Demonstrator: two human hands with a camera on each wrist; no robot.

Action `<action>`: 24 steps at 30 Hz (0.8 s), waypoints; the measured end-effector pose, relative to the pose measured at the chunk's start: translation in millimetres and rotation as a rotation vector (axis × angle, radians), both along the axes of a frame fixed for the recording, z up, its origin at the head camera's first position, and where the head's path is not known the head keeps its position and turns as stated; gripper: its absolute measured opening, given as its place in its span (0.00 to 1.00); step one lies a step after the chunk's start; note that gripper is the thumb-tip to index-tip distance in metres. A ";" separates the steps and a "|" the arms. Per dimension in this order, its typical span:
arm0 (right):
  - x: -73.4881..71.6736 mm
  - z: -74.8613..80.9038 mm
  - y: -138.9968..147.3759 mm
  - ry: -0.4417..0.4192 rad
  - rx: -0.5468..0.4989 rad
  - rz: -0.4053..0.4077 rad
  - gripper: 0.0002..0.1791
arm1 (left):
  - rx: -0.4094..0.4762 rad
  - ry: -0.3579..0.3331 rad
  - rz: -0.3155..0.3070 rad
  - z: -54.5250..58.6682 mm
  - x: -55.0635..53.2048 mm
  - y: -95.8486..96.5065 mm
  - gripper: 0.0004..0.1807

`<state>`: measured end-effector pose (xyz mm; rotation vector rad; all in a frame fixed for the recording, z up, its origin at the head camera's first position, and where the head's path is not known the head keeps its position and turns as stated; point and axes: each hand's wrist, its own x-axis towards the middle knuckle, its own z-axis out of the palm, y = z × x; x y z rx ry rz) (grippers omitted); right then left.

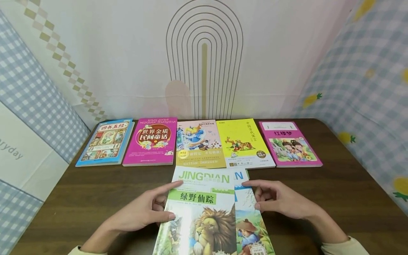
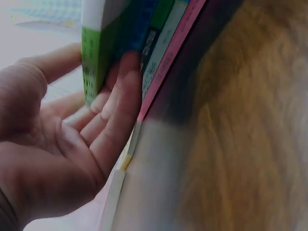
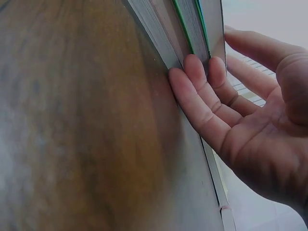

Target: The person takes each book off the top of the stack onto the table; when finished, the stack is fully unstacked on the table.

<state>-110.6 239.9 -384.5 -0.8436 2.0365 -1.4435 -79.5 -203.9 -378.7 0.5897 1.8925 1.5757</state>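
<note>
At bottom centre, a stack (image 1: 213, 212) of glossy paperbacks lies between my hands, its long axis running up the frame. My left hand (image 1: 140, 210), fingers unclenched, touches the left edge of the green-and-white lion-cover book (image 1: 210, 228); my right hand (image 1: 282, 198), likewise loose, touches the blue-and-white book (image 1: 250, 228) jutting out beneath. Neither is nearer.

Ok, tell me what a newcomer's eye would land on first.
Likely the lion-covered book at front centre, with the left hand touching its left edge and the right hand touching the blue-lettered book beneath it. Next would perhaps come the row of five bright books behind.
</note>
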 end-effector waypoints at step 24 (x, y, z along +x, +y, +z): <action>-1.0 -3.1 1.4 -0.071 -0.040 0.013 0.30 | 0.164 -0.103 -0.073 -7.6 5.8 -11.9 0.46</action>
